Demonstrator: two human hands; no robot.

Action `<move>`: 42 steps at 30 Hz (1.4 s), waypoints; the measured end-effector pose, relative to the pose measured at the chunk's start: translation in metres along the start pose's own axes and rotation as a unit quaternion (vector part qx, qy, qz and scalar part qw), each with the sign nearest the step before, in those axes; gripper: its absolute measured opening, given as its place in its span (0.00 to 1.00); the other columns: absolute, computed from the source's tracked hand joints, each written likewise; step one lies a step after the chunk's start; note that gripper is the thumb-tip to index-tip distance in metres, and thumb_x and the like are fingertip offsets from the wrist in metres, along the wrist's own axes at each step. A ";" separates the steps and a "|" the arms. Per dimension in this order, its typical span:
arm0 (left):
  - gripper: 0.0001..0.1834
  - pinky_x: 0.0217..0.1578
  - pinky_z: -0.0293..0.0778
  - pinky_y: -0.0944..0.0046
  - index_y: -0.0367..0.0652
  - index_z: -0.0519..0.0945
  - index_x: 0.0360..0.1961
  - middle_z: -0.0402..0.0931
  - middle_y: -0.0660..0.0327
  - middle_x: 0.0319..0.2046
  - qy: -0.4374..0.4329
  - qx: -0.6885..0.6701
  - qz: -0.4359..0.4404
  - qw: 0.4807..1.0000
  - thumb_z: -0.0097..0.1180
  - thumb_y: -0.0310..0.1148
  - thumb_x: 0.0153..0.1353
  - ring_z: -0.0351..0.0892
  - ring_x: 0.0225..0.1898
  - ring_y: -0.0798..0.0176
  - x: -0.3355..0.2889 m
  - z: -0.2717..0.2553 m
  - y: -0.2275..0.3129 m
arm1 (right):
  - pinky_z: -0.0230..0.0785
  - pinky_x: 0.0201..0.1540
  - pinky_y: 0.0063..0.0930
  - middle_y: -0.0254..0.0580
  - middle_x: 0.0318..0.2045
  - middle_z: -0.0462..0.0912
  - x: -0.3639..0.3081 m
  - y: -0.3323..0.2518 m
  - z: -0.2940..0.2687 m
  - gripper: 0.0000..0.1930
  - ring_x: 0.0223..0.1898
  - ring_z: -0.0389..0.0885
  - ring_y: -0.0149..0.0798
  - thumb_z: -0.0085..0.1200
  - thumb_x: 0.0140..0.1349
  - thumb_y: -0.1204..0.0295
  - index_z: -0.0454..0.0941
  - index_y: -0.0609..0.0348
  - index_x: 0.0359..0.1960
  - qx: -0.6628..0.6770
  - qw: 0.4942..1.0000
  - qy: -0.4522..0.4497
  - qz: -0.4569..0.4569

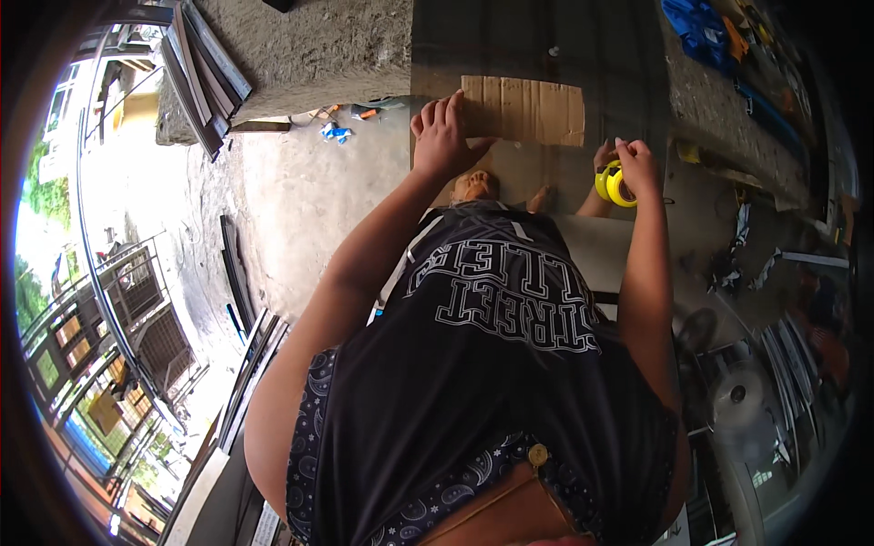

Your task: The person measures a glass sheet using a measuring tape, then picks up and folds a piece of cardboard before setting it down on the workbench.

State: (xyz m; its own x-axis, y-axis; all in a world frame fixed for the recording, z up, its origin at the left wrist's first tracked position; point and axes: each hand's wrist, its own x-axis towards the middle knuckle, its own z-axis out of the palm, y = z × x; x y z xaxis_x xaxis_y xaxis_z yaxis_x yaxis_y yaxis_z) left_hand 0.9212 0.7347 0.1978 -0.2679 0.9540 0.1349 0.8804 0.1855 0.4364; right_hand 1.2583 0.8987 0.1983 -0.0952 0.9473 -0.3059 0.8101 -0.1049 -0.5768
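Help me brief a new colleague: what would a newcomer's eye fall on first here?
Probably the bright yellow roll at the right hand, right of centre. Next comes the tan cardboard piece, upper centre, against a dark, reflective panel, with the left hand at its left end.

The right hand (641, 167) partly hides the yellow roll (616, 187); the top edge cuts off the dark glossy sheet (510, 41); far-right clutter (819, 332) is too blurred to tell.

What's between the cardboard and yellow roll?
No object: just the dark reflective panel between the cardboard and yellow roll, in the head view.
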 end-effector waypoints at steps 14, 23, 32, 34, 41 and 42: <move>0.51 0.61 0.55 0.43 0.38 0.61 0.64 0.67 0.48 0.56 0.026 -0.003 0.013 1.000 0.67 0.58 0.47 0.62 0.60 0.43 0.005 -0.003 0.002 | 0.69 0.33 0.32 0.41 0.23 0.78 0.006 0.014 0.004 0.20 0.27 0.77 0.38 0.57 0.62 0.54 0.74 0.61 0.28 0.002 1.000 0.012 -0.001; 0.42 0.60 0.59 0.47 0.43 0.63 0.64 0.68 0.51 0.58 -0.013 -0.130 -0.019 0.991 0.67 0.49 0.52 0.68 0.57 0.51 0.013 -0.010 -0.018 | 0.69 0.32 0.31 0.42 0.21 0.78 0.002 0.016 0.001 0.20 0.26 0.77 0.37 0.57 0.62 0.54 0.74 0.61 0.27 0.039 0.999 0.015 -0.030; 0.27 0.38 0.76 0.67 0.37 0.71 0.51 0.79 0.52 0.32 0.704 -0.512 0.245 0.428 0.60 0.45 0.58 0.81 0.34 0.56 -0.014 -0.427 -0.051 | 0.61 0.29 0.19 0.26 0.21 0.71 -0.108 0.067 -0.021 0.12 0.25 0.67 0.20 0.55 0.67 0.64 0.73 0.59 0.29 0.238 0.964 0.067 -0.097; 0.22 0.36 0.77 0.66 0.38 0.73 0.46 0.80 0.52 0.33 0.593 -0.497 0.261 0.576 0.60 0.43 0.58 0.82 0.33 0.58 0.049 -0.359 -0.004 | 0.61 0.29 0.20 0.27 0.21 0.71 -0.125 0.084 -0.030 0.12 0.25 0.67 0.20 0.55 0.67 0.64 0.74 0.59 0.30 0.238 0.964 0.098 -0.068; 0.08 0.28 0.79 0.64 0.41 0.82 0.31 0.83 0.55 0.36 -0.573 0.116 0.525 0.618 0.60 0.35 0.56 0.83 0.31 0.65 0.017 0.000 0.063 | 0.67 0.34 0.23 0.33 0.25 0.76 -0.192 0.033 -0.026 0.11 0.29 0.74 0.26 0.53 0.67 0.64 0.74 0.60 0.34 0.295 0.942 0.117 -0.111; 0.07 0.27 0.79 0.64 0.42 0.84 0.29 0.84 0.55 0.36 -0.570 0.092 0.559 0.595 0.60 0.34 0.56 0.83 0.31 0.66 0.018 0.004 0.053 | 0.68 0.35 0.24 0.35 0.27 0.77 -0.182 0.015 -0.015 0.11 0.29 0.75 0.28 0.52 0.68 0.64 0.74 0.60 0.35 0.294 0.937 0.137 -0.126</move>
State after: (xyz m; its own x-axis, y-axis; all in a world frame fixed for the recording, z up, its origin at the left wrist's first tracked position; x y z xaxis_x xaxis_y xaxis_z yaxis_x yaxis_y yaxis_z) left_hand 0.9648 0.7623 0.2202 0.8725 0.0258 -0.4880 0.3155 -0.7923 0.5222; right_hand 1.2963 0.7287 0.2564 -0.0230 0.9981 0.0567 0.3145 0.0611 -0.9473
